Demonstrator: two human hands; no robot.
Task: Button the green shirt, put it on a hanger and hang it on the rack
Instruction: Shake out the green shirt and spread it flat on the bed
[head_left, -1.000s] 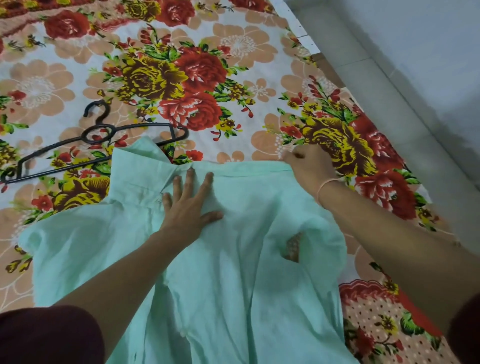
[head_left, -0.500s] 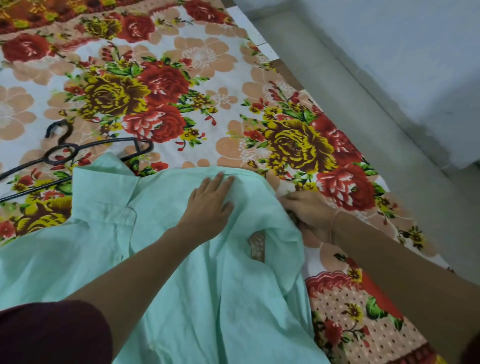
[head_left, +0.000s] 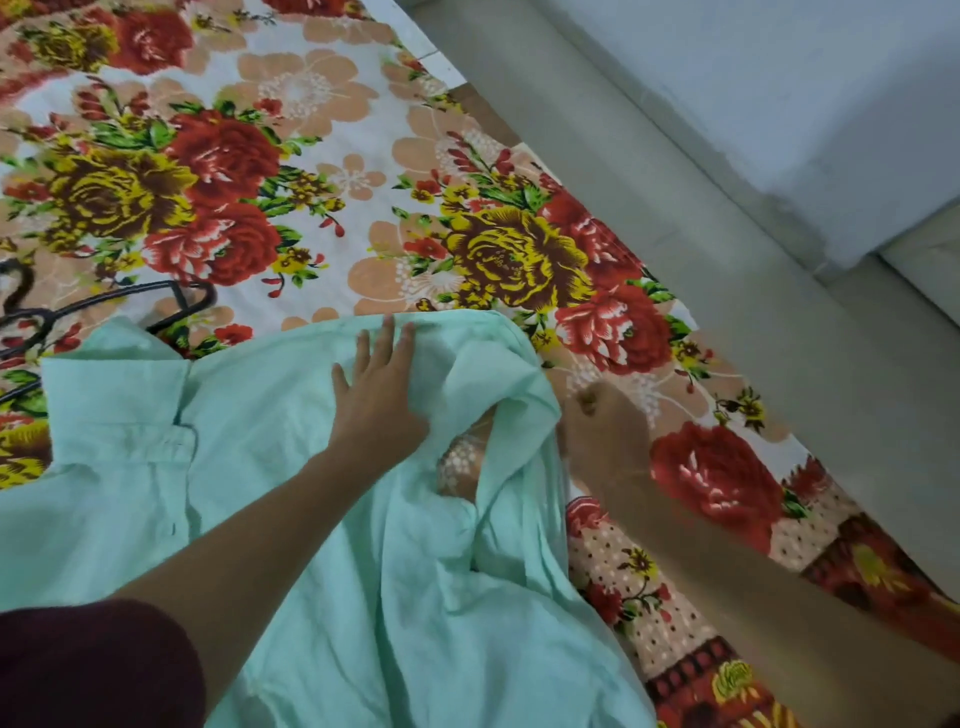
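Note:
The mint-green shirt (head_left: 291, 519) lies spread on the flowered bedsheet, collar (head_left: 117, 410) at the left. My left hand (head_left: 382, 395) rests flat on the cloth near the shirt's far edge, fingers apart. My right hand (head_left: 605, 436) is at the shirt's right edge, fingers curled against the folded fabric; whether it pinches the cloth is hidden. A gap in the fabric (head_left: 462, 462) shows the sheet beneath. A black hanger (head_left: 119, 304) lies on the bed at the far left, partly under the collar and cut off by the frame.
The flowered bedsheet (head_left: 363, 182) covers the bed. The bed's right edge runs diagonally, with a pale tiled floor (head_left: 701, 234) beyond it and a light wall (head_left: 805, 78) at the top right. No rack is in view.
My left hand slid right along the shirt's far edge. My right hand dropped from the far corner down to the shirt's right side. The view shifted right, pushing the hanger toward the left edge.

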